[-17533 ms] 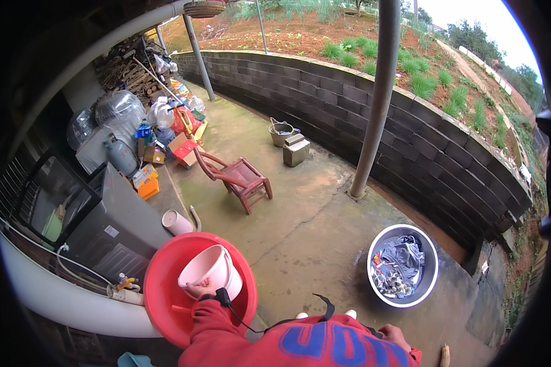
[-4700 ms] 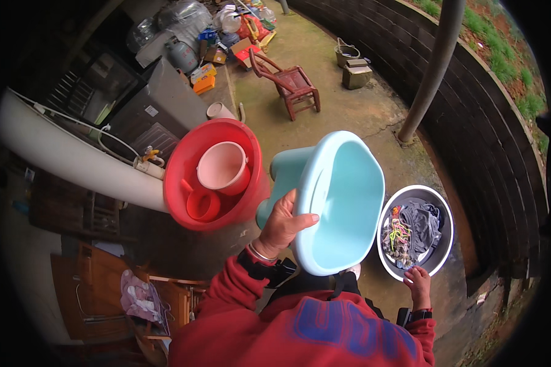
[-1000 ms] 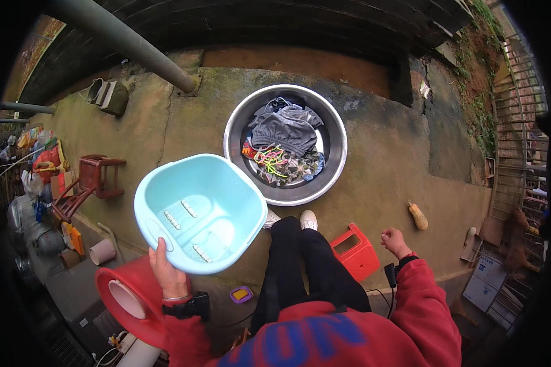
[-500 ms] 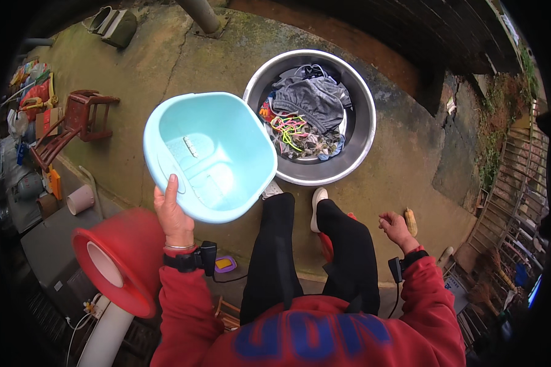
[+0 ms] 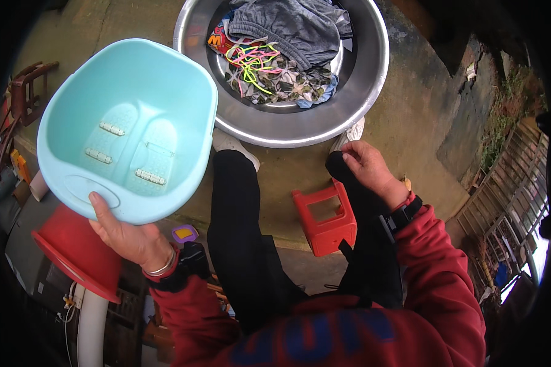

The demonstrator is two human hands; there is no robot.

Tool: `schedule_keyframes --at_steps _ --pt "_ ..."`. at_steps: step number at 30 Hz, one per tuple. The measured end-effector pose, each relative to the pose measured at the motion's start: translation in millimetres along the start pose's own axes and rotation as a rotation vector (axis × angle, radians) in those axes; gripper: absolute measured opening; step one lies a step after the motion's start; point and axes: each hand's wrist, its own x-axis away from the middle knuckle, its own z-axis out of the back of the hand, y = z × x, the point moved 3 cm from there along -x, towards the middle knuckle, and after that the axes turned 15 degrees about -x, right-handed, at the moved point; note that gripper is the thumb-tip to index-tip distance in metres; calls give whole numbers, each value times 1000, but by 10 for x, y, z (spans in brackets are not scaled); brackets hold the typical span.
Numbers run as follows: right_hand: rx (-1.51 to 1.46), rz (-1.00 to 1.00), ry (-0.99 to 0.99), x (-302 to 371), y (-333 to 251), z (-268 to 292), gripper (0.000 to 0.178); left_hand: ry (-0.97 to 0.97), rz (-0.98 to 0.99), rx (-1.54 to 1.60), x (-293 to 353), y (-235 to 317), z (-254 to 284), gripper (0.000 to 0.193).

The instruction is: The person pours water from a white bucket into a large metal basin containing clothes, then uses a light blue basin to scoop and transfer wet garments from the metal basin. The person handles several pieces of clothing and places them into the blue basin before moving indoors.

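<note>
At the left I hold up a pale turquoise plastic foot-soaking tub with roller strips on its bottom. My left hand grips its near rim, the thumb on top and the fingers hidden underneath. In front of me stands a large round metal basin. Inside lie dark grey shorts, a patterned garment and a tangle of yellow-green and pink cord. My right hand is over my right knee, its fingers curled together around nothing visible, nearest to the metal basin's near rim.
A red plastic stool stands between my legs. Left of me are a large red tub, a white pipe and a wooden chair. A small purple tray lies beside my left leg. Metal railing runs along the right.
The turquoise tub has moved left with my left hand. My right hand has come inward over my knee. The view has shifted toward the metal basin, and the red stool shows more fully.
</note>
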Motion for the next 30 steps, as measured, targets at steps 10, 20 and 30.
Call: schedule_keyframes --at_steps 10,20,30 --pt "490 -581 -746 691 2339 -1646 47 114 -744 -606 304 -413 -336 73" --pt "745 -684 -892 1470 3029 -2213 44 168 -1178 -1140 183 -433 -312 58" --pt "626 -405 -1265 593 2067 -2416 50 236 -1334 -1115 -62 -210 -607 53"
